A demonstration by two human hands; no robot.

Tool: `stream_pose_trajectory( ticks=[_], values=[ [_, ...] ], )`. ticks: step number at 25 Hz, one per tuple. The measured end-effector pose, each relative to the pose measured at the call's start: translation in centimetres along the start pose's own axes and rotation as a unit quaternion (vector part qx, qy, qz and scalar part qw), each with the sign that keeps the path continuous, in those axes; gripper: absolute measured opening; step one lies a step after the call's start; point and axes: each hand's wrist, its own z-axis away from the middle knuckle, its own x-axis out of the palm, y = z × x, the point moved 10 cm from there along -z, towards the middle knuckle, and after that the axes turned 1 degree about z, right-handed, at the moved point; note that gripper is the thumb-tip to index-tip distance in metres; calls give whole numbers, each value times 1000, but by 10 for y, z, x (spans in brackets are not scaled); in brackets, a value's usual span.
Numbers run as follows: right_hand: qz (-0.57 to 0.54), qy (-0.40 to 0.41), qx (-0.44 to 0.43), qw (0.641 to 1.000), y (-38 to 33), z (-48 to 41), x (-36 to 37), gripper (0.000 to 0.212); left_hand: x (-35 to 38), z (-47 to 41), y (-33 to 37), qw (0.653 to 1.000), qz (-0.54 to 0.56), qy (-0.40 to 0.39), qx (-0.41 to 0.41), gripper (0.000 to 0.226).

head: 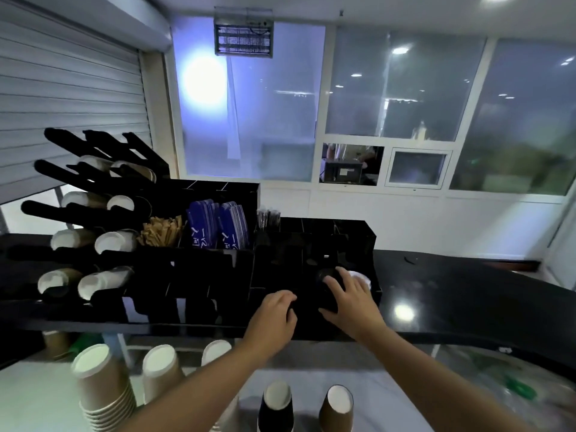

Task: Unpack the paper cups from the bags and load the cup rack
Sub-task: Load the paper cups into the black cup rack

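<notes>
The black cup rack [78, 213] stands at the left of the dark counter, with white-rimmed paper cups [113, 240] lying in several of its slanted tubes. My right hand [349, 299] curves its fingers round a black round object [325, 280] in the black organizer [311, 235], beside something white [363, 279]. My left hand [274, 310] lies close beside it with fingers curled down on the organizer's front; what it holds is lost against the black. Upside-down stacks of brown cups [99, 385] stand on the lower surface, along with a black cup [276, 403] and a brown cup [336, 406].
The organizer holds blue packets [218, 222], brown sticks [162, 232] and wrapped straws [268, 218]. The glossy counter [467, 294] runs off to the right. A roller shutter [68, 98] is behind the rack and windows are at the back. Crumpled clear plastic [514, 388] lies at the lower right.
</notes>
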Motion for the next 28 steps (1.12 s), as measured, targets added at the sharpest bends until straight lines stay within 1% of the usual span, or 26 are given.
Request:
stream_pose_trajectory(
  ticks=[2, 4, 6, 8, 10, 14, 17, 20, 22, 25, 28],
  values=[
    [42, 1, -12, 999, 10, -26, -3, 76, 15, -14, 0, 994, -95, -21, 57, 49],
    [70, -14, -27, 997, 13, -45, 2, 76, 29, -22, -2, 983, -159, -45, 76, 56],
    [88, -35, -41, 995, 15, -60, 16, 75, 39, -25, -5, 975, -197, -61, 81, 59],
    [96, -56, -57, 992, 13, -70, 32, 77, 42, -27, -6, 969, -223, -54, 94, 59],
    [103, -76, -76, 989, 10, -75, 50, 78, 42, -29, -6, 964, -236, -43, 111, 58],
    [105, -111, -70, 986, 13, -64, 78, 79, 45, -29, -11, 960, -249, -22, 127, 51],
    [123, -126, -74, 982, 10, -56, 87, 73, 51, -27, -16, 960, -249, -24, 126, 47],
    [132, -128, -84, 979, 10, -47, 89, 55, 50, -25, -16, 957, -263, -31, 117, 47],
    [140, -132, -82, 978, 11, -40, 87, 48, 49, -24, -15, 956, -266, -42, 114, 47],
    [150, -153, -56, 975, 8, -39, 81, 47, 49, -23, -14, 957, -261, -73, 101, 48],
    [137, -149, -37, 979, 3, -40, 72, 49, 47, -22, -11, 956, -260, -98, 94, 48]
  ],
)
